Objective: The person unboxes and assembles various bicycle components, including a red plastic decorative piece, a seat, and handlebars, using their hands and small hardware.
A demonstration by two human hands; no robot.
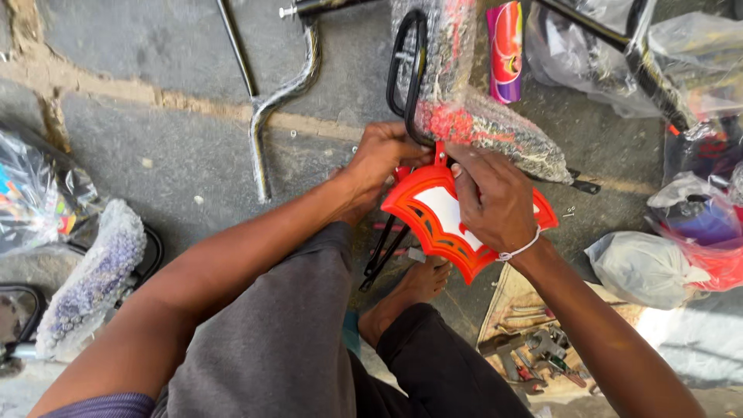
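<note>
An orange plastic plate with a white middle point(433, 213) sits against the lower end of a bubble-wrapped bicycle frame part point(472, 116), over the stone floor. My right hand point(491, 201) lies on top of the plate and grips it, a white band around the wrist. My left hand point(383, 159) holds the plate's upper left corner, where it meets a black metal loop point(402, 70) of the wrapped part. Thin black rods point(385, 251) hang below the plate. My bare foot point(414, 290) rests under it.
A chrome bent tube point(267, 116) lies on the stone floor at upper middle. Bubble-wrapped parts point(93, 282) lie at left, plastic bags point(646, 267) at right. Wrenches and other tools point(534, 352) sit on cardboard at lower right. A pink-purple tube point(505, 50) lies at top.
</note>
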